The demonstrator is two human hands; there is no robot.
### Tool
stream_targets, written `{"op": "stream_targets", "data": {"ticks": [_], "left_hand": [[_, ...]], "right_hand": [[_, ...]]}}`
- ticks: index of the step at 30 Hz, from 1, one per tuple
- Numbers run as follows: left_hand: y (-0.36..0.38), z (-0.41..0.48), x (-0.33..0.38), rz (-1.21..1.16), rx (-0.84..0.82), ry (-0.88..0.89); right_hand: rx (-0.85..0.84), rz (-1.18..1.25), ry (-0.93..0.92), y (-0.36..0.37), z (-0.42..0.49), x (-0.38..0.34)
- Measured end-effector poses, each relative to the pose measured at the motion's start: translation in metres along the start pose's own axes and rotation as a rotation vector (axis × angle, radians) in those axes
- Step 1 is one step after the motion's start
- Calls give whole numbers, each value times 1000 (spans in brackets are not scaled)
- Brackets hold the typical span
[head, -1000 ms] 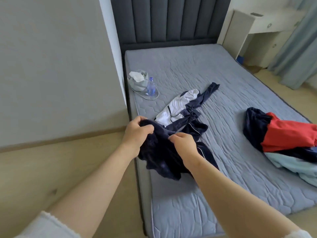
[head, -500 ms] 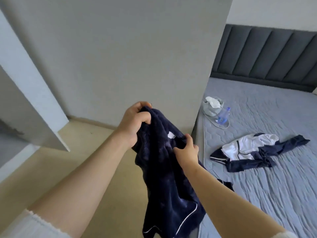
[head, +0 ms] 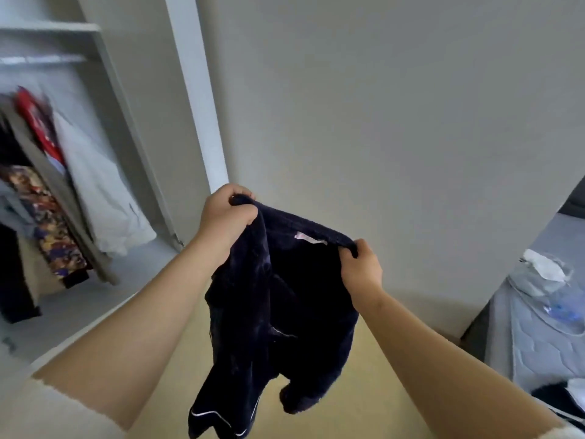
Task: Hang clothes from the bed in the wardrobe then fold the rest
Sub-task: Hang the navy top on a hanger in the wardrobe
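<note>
A navy fleece garment (head: 278, 299) with white piping hangs, top edge stretched.

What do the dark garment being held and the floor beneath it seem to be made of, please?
The navy garment looks like plush fleece or velour: matte, fuzzy nap, soft drape, thin white piping near the hem. The floor looks like smooth pale wood or laminate; the frame cannot settle which.

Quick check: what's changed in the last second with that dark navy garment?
The dark navy fleece garment was lifted off the grey quilted mattress and carried left; it now hangs above the floor, spread by its top edge, before the open white wardrobe. The view swung left with it. Unchanged: left hand and right hand still grip it.
</note>
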State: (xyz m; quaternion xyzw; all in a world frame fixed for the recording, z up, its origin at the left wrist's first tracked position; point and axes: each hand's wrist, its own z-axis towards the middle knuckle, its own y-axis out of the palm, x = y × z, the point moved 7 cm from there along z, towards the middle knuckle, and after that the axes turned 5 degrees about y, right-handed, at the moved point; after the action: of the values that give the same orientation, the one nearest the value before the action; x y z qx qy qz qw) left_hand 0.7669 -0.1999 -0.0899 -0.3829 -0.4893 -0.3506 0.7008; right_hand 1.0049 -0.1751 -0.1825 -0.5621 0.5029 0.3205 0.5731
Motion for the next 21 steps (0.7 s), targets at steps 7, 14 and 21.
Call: {"op": "stream_targets", "data": {"ticks": [7,14,21], "left_hand": [[-89,53,-46,174,157,-151],[-170,104,-84,733,112,-159],[-238,180,-118,906,400,-359]], "right_hand": [[-238,46,-127,129,16,-73],[-374,-29,-278,223,57,-119],[-466,-367,-522,320,119,-174]]}}
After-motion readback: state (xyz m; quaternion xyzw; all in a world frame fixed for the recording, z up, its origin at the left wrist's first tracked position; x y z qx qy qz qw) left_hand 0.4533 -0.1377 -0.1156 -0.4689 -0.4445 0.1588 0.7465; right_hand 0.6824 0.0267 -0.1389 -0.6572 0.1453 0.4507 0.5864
